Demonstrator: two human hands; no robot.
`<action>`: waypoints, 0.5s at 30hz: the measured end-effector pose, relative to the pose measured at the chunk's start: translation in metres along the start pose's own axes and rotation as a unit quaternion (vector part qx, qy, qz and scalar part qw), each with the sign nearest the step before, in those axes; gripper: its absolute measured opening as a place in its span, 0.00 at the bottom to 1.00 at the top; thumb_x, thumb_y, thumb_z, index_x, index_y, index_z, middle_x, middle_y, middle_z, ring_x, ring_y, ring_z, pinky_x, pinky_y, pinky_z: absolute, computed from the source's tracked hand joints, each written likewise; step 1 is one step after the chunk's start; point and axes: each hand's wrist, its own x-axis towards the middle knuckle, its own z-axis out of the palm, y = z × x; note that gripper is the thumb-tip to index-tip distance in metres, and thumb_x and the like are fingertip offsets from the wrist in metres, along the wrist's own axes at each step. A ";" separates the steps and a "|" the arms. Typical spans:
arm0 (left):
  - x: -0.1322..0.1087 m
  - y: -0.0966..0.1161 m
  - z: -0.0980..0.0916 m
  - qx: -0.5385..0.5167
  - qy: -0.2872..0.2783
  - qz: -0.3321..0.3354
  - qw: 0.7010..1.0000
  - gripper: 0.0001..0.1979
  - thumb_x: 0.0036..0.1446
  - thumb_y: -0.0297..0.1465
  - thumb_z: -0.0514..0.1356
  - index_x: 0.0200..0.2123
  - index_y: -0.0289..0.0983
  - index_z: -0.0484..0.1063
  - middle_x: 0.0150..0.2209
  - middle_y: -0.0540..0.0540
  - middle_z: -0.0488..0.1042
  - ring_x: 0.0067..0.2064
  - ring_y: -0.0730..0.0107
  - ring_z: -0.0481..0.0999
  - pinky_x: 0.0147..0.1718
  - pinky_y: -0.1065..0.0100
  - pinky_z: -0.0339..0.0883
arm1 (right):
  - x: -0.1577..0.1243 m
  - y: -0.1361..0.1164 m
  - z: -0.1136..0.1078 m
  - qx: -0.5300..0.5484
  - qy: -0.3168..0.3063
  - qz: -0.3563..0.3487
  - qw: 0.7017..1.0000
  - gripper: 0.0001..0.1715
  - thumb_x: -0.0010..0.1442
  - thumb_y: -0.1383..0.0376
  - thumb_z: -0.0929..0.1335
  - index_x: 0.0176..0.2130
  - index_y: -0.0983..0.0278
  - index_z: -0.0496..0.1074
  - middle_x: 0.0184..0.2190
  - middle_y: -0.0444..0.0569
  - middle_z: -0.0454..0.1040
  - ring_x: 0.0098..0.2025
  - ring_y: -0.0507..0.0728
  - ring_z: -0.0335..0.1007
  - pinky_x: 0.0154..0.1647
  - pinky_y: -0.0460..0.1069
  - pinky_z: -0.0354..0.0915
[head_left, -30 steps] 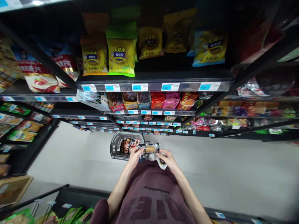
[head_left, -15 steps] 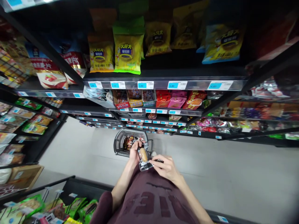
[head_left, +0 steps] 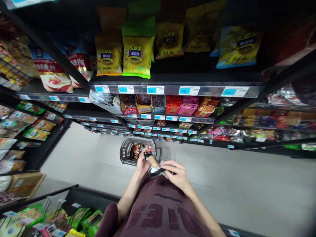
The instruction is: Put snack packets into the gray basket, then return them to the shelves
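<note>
currently holding a clear-and-black packet [head_left: 153, 162] up in front of a dark purple shirt [head_left: 158, 204], tilted from upper left to lower right, with a tan, rounded piece showing through the wrapping. gripping its upper left side with the left hand [head_left: 141, 163], with thumb and fingers closed around the edge. pinching its lower right end between the fingertips of the right hand [head_left: 176, 174], and having a dark item [head_left: 173, 172] tucked by those fingers too, mostly hidden and too small to tell.

can see, just beyond the left hand and lower down, a gray basket [head_left: 126, 149] on the pale floor [head_left: 222, 184], loaded with a jumble of small dark, red and yellow wrapped packs [head_left: 136, 150]. facing a black shelving unit [head_left: 177, 75], lined along its edges with blue-and-white price labels [head_left: 155, 90]. can make out, on an upper shelf, yellow snack bags [head_left: 108, 61], with a green-topped bag [head_left: 136, 57] among them, and, on the shelf below, open boxes [head_left: 143, 108] of small packs. can spot also red-and-white bags [head_left: 54, 77] on the left and, at the lower left, a cardboard box [head_left: 28, 184] and green packages [head_left: 92, 220].
</note>
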 end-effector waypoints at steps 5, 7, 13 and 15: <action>0.004 -0.008 -0.004 0.094 0.008 -0.037 0.995 0.19 0.46 0.39 0.73 0.38 0.35 0.76 0.35 0.45 0.77 0.33 0.71 0.75 0.30 0.72 0.64 | 0.006 0.013 -0.003 0.105 0.143 0.254 0.951 0.13 0.60 0.57 0.72 0.33 0.64 0.81 0.30 0.49 0.76 0.31 0.54 0.71 0.32 0.47 0.67; 0.004 -0.010 -0.005 0.159 0.019 -0.045 0.986 0.22 0.46 0.41 0.73 0.41 0.34 0.78 0.32 0.47 0.77 0.28 0.74 0.73 0.25 0.74 0.61 | 0.006 0.020 -0.006 0.136 0.162 0.325 0.922 0.17 0.57 0.53 0.74 0.31 0.65 0.80 0.28 0.48 0.73 0.29 0.53 0.68 0.29 0.47 0.63; 0.007 -0.013 -0.017 0.151 0.054 -0.070 0.985 0.26 0.43 0.40 0.75 0.43 0.31 0.78 0.32 0.44 0.78 0.27 0.74 0.73 0.26 0.73 0.67 | -0.003 0.034 -0.005 0.186 0.102 0.414 0.885 0.25 0.50 0.46 0.76 0.34 0.66 0.79 0.28 0.49 0.76 0.28 0.53 0.67 0.30 0.46 0.61; 0.014 -0.012 -0.027 0.135 0.081 -0.071 0.985 0.27 0.41 0.40 0.76 0.42 0.31 0.78 0.31 0.44 0.78 0.27 0.72 0.75 0.26 0.71 0.69 | -0.008 0.037 -0.003 0.214 0.086 0.430 0.873 0.26 0.49 0.46 0.76 0.35 0.66 0.79 0.30 0.50 0.78 0.31 0.54 0.69 0.32 0.47 0.62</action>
